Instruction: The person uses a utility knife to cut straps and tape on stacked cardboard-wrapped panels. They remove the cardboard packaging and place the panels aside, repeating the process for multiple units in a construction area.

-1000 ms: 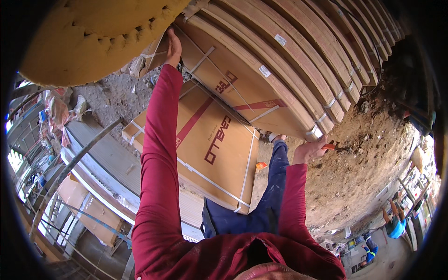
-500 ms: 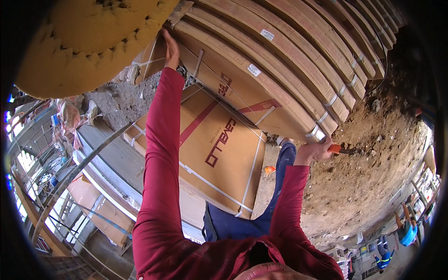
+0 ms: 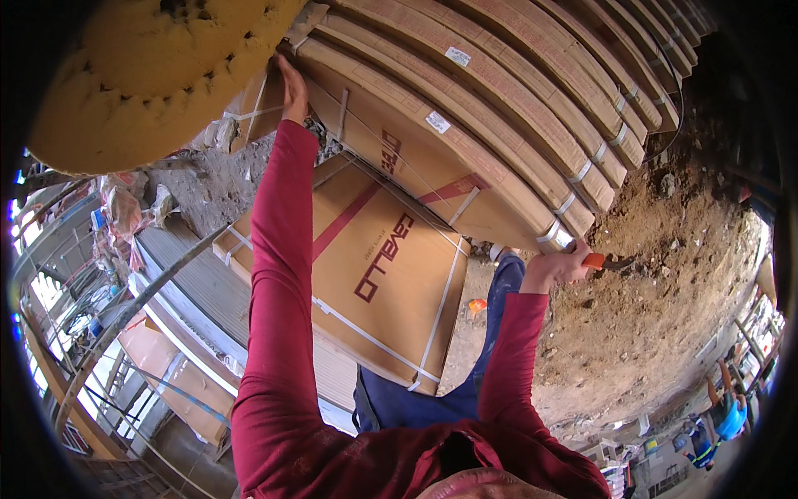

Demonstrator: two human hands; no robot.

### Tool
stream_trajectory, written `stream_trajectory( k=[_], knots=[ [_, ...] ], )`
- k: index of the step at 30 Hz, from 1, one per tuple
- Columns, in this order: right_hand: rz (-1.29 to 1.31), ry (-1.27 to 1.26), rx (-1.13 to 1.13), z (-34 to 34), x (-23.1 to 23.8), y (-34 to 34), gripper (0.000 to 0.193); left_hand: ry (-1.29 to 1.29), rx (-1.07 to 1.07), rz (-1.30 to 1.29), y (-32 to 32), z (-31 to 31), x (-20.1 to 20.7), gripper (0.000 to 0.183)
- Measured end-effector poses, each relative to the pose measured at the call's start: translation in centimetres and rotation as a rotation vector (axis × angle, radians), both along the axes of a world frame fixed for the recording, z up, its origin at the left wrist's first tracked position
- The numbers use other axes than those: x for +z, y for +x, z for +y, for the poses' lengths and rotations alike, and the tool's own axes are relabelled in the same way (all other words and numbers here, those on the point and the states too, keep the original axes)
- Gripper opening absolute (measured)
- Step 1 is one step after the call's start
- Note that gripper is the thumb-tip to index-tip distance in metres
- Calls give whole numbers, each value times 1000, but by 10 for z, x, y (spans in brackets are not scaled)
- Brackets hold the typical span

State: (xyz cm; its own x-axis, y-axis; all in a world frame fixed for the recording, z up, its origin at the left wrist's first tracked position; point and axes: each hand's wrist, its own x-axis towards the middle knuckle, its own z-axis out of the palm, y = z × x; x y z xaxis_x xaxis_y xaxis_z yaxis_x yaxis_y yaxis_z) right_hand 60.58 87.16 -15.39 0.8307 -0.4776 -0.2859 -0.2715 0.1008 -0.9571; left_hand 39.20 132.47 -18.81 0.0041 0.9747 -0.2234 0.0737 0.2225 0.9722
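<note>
Tall flat brown cartons stand on edge in a row, with white straps round them. My left hand (image 3: 293, 91) has its fingers stretched out and lies against the left end of the nearest carton (image 3: 399, 158). At that carton's right corner, my right hand (image 3: 565, 268) is closed round a tool with an orange handle (image 3: 593, 261). Its dark, narrow tip points right; the exact kind cannot be made out. A second large strapped carton (image 3: 357, 324) with a red stripe leans between my arms, close to my legs.
A big yellow rounded surface (image 3: 150, 83) fills the upper left. Left of me are a metal pole (image 3: 141, 291), stacked grey panels (image 3: 195, 266) and another carton (image 3: 179, 374). Rough dirt ground (image 3: 648, 316) lies right, with an orange scrap (image 3: 476, 306). Distant people (image 3: 731, 412) are at lower right.
The cartons and my arms appear shifted slightly left in the picture. Both hands keep their places at the nearest carton's ends. A distant person at the lower right has moved.
</note>
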Motion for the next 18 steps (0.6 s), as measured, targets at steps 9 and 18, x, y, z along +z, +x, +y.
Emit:
stream_trajectory(
  k=[9, 18],
  knots=[
    [68, 93, -102, -21, -5, 11, 15, 27, -91, 294, -23, 8, -29, 96],
    [-12, 45, 46, -45, -24, 11, 20, 78, -134, 250, -17, 10, -15, 86]
  ],
)
